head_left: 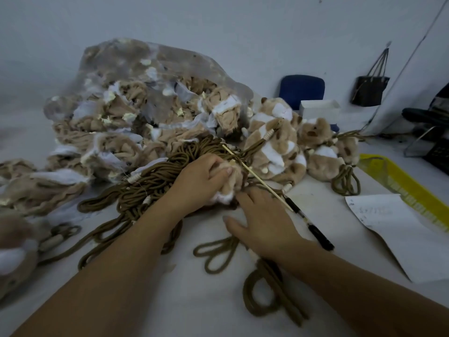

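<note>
While the left hand (201,183) curls its grip round a small tan-and-white plush (230,183) at the middle of the worktop (194,300), the right hand (262,222) lies just beside it, grip wide, fingers straight and reaching toward the plush's lower edge. A thin stick (257,177) slants across just to the right of the plush. Brown cords (150,181) pile up under and left of the hands. A pen (313,229) lies right of the right hand, and stuffed toys (279,147) crowd farther back.
</note>
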### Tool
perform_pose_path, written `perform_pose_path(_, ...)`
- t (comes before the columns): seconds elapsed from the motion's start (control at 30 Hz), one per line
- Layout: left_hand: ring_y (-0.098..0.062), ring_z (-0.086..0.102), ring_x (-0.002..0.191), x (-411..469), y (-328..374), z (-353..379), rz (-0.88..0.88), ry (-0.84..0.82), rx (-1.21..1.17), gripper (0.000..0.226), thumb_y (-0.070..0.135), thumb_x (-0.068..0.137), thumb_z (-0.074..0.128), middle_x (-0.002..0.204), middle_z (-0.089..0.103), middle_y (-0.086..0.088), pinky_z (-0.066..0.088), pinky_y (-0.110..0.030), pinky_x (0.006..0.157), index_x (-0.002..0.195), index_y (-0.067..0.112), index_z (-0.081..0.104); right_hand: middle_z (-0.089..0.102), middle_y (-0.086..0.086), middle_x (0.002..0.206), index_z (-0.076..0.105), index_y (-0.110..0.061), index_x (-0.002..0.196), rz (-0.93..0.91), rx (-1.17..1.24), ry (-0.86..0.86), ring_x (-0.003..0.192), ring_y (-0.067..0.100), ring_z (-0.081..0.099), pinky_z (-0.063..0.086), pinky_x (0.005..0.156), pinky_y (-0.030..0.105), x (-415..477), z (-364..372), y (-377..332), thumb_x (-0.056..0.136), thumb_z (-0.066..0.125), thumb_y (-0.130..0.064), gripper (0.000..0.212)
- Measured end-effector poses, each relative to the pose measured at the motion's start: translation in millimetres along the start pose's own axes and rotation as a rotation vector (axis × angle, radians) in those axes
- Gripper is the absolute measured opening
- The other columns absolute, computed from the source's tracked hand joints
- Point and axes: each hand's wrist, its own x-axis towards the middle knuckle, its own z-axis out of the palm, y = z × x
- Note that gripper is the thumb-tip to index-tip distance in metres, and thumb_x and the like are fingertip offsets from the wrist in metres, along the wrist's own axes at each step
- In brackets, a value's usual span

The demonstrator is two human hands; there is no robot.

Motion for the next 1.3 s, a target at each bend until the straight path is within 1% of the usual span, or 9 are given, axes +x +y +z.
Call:
perform_pose_path(0.13,0.013,0.052,0.081,-1,1,-3,-0.022,0.032,-0.046,0.008,0.034,0.097,0.058,0.089,0.059,0.011,0.036,-0.003,0.064,0.09,0.031,0.057,0.056,0.012,0.1,0.062,-0.007,0.108,-0.035,0.025,0.05,0.09,0.028,0.054,0.042,0.071,0.036,34,-3,10,0.089,0.056,-0.035,0.035)
perform_pose_path(0.3,0.009,0.053,0.082,-1,-1,-6,-0.076,0.039,-0.082,0.007,0.036,0.098,0.055,0.091,0.061,0.013,0.036,-0.007,0.061,0.094,0.031,0.059,0.053,0.002,0.076,0.058,-0.011,0.081,0.16,0.347,0.073,0.069,0.014,0.051,0.04,0.061,0.032,35,-28,35,0.095,0.049,-0.028,0.024)
perform_pose_path(0.47,0.008,0.054,0.078,-2,4,-7,-0.085,0.046,-0.078,0.011,0.037,0.097,0.056,0.087,0.06,0.016,0.033,-0.01,0.058,0.087,0.04,0.054,0.052,-0.004,0.082,0.044,-0.025,0.077,0.266,0.091,-0.406,0.068,0.009,0.046,0.034,0.055,0.028,8,-42,37,0.087,0.054,-0.056,0.034)
perform_pose_path(0.53,0.008,0.054,0.079,-2,4,-8,-0.083,0.046,-0.085,0.012,0.037,0.097,0.056,0.087,0.06,0.015,0.033,-0.01,0.058,0.086,0.04,0.053,0.048,-0.007,0.082,0.039,-0.028,0.076,0.239,0.094,-0.447,0.071,0.009,0.045,0.034,0.056,0.027,7,-37,30,0.086,0.056,-0.054,0.033)
perform_pose_path(0.7,0.008,0.058,0.077,1,5,-13,-0.153,0.099,-0.231,0.011,0.036,0.095,0.06,0.084,0.066,0.017,0.038,-0.011,0.06,0.085,0.04,0.06,0.055,-0.005,0.077,0.05,-0.02,0.086,0.306,0.347,-0.331,0.068,0.008,0.051,0.038,0.056,0.024,21,-40,33,0.091,0.055,-0.039,0.021)
perform_pose_path(0.87,0.014,0.061,0.074,4,13,-22,-0.212,0.163,-0.45,0.015,0.033,0.095,0.061,0.077,0.067,0.032,0.041,-0.002,0.054,0.085,0.043,0.065,0.07,-0.003,0.087,0.053,-0.027,0.099,0.357,0.707,-0.099,0.087,0.016,0.066,0.053,0.086,0.044,46,-47,34,0.094,0.049,-0.038,0.013)
perform_pose_path(0.93,0.011,0.062,0.074,5,19,-20,-0.201,0.132,-0.468,0.012,0.032,0.094,0.061,0.079,0.068,0.028,0.043,-0.004,0.054,0.086,0.039,0.066,0.067,-0.006,0.084,0.052,-0.035,0.095,0.318,0.735,0.012,0.082,0.012,0.065,0.054,0.081,0.04,55,-46,30,0.094,0.048,-0.04,0.007)
perform_pose_path(1.07,0.002,0.065,0.07,6,25,-15,-0.218,0.077,-0.503,0.01,0.03,0.091,0.065,0.078,0.071,0.015,0.047,-0.01,0.06,0.083,0.032,0.069,0.06,-0.017,0.08,0.049,-0.047,0.088,0.234,0.835,0.172,0.067,-0.004,0.056,0.044,0.058,0.01,64,-43,19,0.095,0.047,-0.04,0.009)
perform_pose_path(1.3,0.0,0.066,0.07,3,23,0,-0.285,-0.001,-0.482,0.005,0.032,0.087,0.069,0.076,0.073,0.012,0.05,-0.013,0.062,0.083,0.029,0.071,0.059,-0.009,0.08,0.055,-0.03,0.087,0.127,0.913,0.193,0.069,-0.001,0.054,0.043,0.06,0.01,49,-13,17,0.091,0.041,-0.053,0.027)
